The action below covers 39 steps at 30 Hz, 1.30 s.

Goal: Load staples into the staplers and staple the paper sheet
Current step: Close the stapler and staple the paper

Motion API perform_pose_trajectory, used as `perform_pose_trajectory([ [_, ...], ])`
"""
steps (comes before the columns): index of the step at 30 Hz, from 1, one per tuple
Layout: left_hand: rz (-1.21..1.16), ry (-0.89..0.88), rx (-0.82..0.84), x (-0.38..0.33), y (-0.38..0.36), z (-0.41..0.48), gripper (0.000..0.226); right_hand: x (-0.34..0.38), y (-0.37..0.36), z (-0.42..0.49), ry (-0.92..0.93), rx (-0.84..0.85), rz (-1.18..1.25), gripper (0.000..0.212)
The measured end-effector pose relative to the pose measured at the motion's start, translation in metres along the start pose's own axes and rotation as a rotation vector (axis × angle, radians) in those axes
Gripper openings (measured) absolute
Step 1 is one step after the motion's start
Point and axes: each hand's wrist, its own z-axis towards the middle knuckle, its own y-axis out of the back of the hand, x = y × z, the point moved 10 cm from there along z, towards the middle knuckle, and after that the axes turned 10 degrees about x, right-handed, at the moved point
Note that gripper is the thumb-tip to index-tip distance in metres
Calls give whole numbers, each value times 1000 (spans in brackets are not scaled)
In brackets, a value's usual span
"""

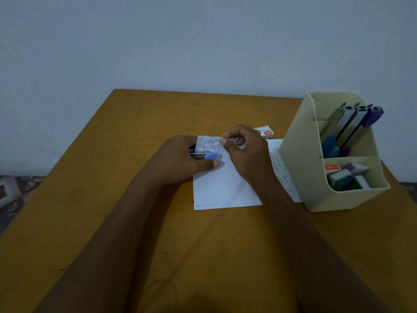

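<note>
**Head view.** The left hand (180,159) grips a small blue stapler (206,155). Its fingers curl round the body and the thumb lies along the near side. The stapler's blue tip points toward the right hand (244,152).

The right hand pinches the turned-up far edge of the paper sheet (223,188) between thumb and forefinger, with the other fingers curled. The lifted flap shows printed lines and stands just beyond the stapler, between the two hands. Whether the flap sits inside the stapler's mouth cannot be told. The rest of the sheet lies flat on the desk (101,199), nearer the viewer than both hands, blank side up.

A strip of printed paper (282,168) runs out from under the right hand to that hand's right, as far as the cream organizer (316,195). Whether it is a separate sheet cannot be told.

Just beyond the right hand lies a box of staples (265,131), partly hidden by the knuckles.

The organizer stands on the desk to the right of the right hand. Its rear compartment holds long staplers (352,125), which lean at a tilt and are grey, blue and purple. Its front compartment holds smaller staplers (345,177) and a red box (332,167). A pale wall (203,41) rises beyond the desk.
</note>
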Motion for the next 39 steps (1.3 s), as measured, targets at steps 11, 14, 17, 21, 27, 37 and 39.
perform_pose_trajectory([
  [11,-29,55,-37,0,0,-2,50,2,2,-1,-1,-6,-12,4],
  [14,-44,80,-66,1,0,-3,47,0,1,-1,-8,-1,-3,7],
  [17,-70,99,-116,2,2,-5,44,1,2,-1,-2,-2,5,7],
  [21,-64,117,-180,2,5,-6,40,1,1,-1,-2,5,9,7],
  [27,-34,110,-216,0,8,-6,42,1,1,-1,4,-5,10,5],
  [37,-43,71,25,2,-2,1,44,0,2,-1,-8,-9,-24,6],
  [39,-69,64,34,3,-1,1,44,0,2,-1,-17,-7,-29,6],
])
